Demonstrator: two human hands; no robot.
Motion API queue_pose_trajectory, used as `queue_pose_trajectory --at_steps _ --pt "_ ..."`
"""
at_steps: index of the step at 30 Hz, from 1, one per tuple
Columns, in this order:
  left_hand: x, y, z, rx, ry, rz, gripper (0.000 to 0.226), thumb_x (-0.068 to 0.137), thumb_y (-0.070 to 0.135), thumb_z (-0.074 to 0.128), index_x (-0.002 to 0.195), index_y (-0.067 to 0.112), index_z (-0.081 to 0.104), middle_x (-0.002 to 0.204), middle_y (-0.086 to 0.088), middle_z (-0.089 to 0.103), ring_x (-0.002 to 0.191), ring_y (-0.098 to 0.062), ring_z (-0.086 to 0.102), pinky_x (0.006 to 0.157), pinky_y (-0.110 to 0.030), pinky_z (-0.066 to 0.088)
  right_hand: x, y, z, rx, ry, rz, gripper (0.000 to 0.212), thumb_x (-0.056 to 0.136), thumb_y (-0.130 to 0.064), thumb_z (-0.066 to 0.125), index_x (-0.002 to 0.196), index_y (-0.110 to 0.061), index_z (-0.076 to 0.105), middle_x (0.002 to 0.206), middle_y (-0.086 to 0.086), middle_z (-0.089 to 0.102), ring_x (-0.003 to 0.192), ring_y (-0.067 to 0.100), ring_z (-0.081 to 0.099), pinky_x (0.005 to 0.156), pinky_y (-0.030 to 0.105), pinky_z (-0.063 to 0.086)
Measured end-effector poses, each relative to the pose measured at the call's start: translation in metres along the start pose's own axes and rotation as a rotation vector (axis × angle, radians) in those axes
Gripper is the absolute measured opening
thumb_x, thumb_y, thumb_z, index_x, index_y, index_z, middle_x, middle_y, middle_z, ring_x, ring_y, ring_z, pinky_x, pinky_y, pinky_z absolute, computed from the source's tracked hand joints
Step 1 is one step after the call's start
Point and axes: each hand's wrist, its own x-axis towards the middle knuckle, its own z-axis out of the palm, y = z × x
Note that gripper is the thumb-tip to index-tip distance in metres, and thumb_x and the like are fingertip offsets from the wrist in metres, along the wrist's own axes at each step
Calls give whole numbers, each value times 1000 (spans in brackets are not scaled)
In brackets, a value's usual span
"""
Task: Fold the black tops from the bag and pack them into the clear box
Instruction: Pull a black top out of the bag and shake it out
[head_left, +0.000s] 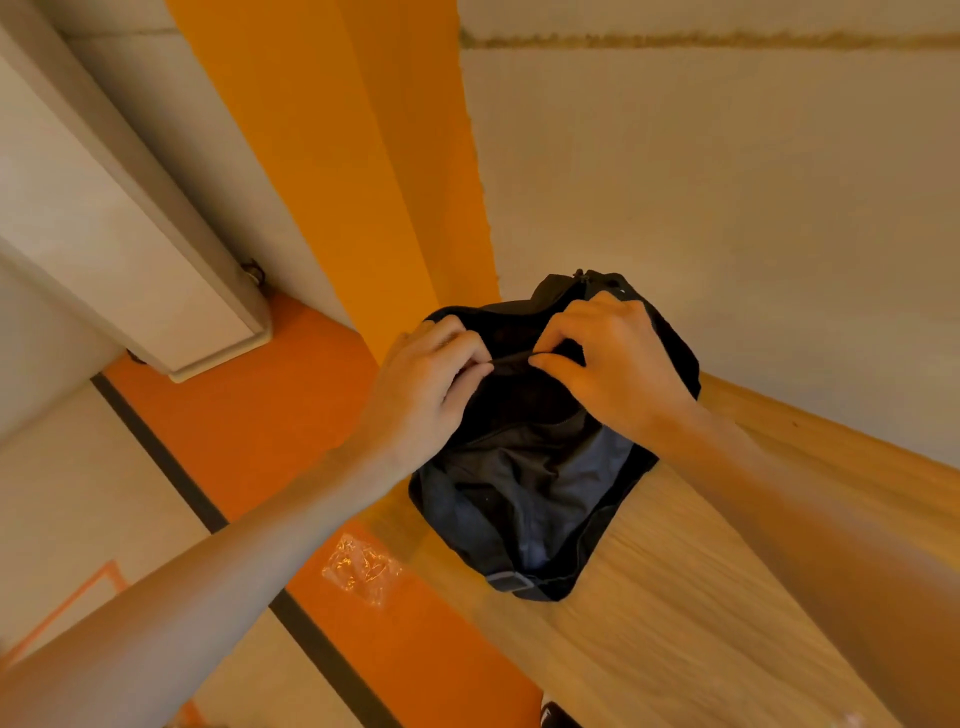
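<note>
- Pale wall (727, 182) fills the upper part of the head view, with a broad orange stripe (363, 156) running down it toward the middle
- At the left stands a white panel (130, 234) with a small metal fitting at its lower corner, above an orange floor (249, 436) edged by a dark line
- A crumpled piece of clear plastic (361, 566) lies on the orange floor, just beside the edge of the wooden counter (727, 597)
- The counter takes up the lower right, and a black bag (605, 525) sits at its near-left edge, mouth open toward the camera
- Dark cloth (519, 467), black with blue-grey folds, lies bunched inside the bag; none of it is out on the counter
- A grey buckle (511, 579) shows at the bag's lower end
- The left hand (431, 379) is at the bag's upper left rim, its grip closed, thumb and curled fingers pinching a thin black edge of the bag
- The right hand (613, 358) is at the upper right rim, its grip likewise closed on the same black edge, fingertips facing those of the left hand and nearly touching them
- Both bare forearms reach in from the lower corners, the right one passing over the counter
</note>
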Motion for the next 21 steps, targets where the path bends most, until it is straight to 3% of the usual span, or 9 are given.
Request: queue_pose_trajectory --at_steps 4,7,12,17,19,21 --pt "7 8 -11 -169 18 -87 7 105 20 56 105 13 56 93 -2 61 82 -17 56 69 -32 42 7 -9 -17 66 93 -16 2 93 -21 75 92 -20 73 89 -7 66 88 17 57 80 31 46" --pt "15 9 -13 -197 -3 -136 17 99 19 67 112 14 57 92 2 64 85 -9 60 78 -24 44 13 -13 -36 73 95 -6 1 95 -21 73 94 -20 72 90 -11 62 91 12 56 80 16 41" --pt "24 3 -22 -229 18 -128 6 99 22 67 98 16 66 94 5 65 88 -7 60 79 -27 47 20 -18 -60 103 46 58 1 94 -22 73 95 -21 72 92 -12 63 94 9 57 84 17 44" --pt "34 12 -43 -378 47 -224 9 104 26 57 104 17 59 96 11 64 90 -3 61 79 -27 46 27 -22 -70 146 19 117 2 98 -26 68 96 -26 68 96 -20 64 93 -7 55 78 5 38" --pt "38 16 -53 -452 59 -232 12 106 27 53 106 15 55 92 4 67 84 -10 63 74 -32 45 31 -25 -73 182 11 135 3 99 -26 66 97 -26 66 97 -19 65 94 -9 57 77 5 40" --pt "43 19 -64 -500 38 -232 15 108 28 48 107 13 50 77 -3 63 63 -16 54 60 -34 38 36 -28 -75 208 -2 154 4 100 -26 65 96 -27 64 96 -18 66 94 -10 58 74 2 40"
